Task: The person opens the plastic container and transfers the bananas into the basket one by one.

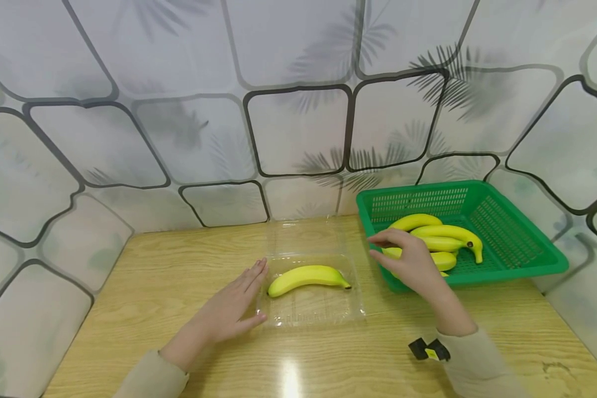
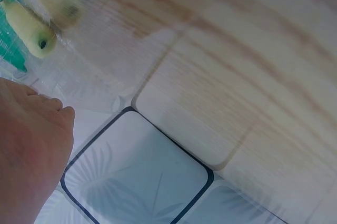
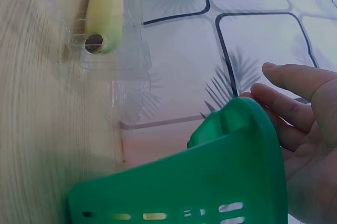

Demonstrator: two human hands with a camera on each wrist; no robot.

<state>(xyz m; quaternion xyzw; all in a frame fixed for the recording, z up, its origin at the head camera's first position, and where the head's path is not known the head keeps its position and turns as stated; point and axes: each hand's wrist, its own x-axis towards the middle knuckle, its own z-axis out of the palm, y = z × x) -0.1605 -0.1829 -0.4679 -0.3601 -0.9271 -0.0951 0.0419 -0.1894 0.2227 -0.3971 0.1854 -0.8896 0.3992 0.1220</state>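
Observation:
A yellow banana with a greenish stem end lies in a clear plastic clamshell box, whose lid is folded back toward the wall. My left hand rests at the box's left edge, fingers straight and thumb spread. Over the near left side of a green basket hovers my right hand, fingers and thumb bent loosely with a gap between them. Several bananas lie in the basket, some partly covered by that hand. In the right wrist view the right hand holds nothing, beside the basket's rim.
A small black item with a yellow label is by the right sleeve on the wooden table. Behind stands a wall with a stone-and-leaf pattern, which also runs along both sides.

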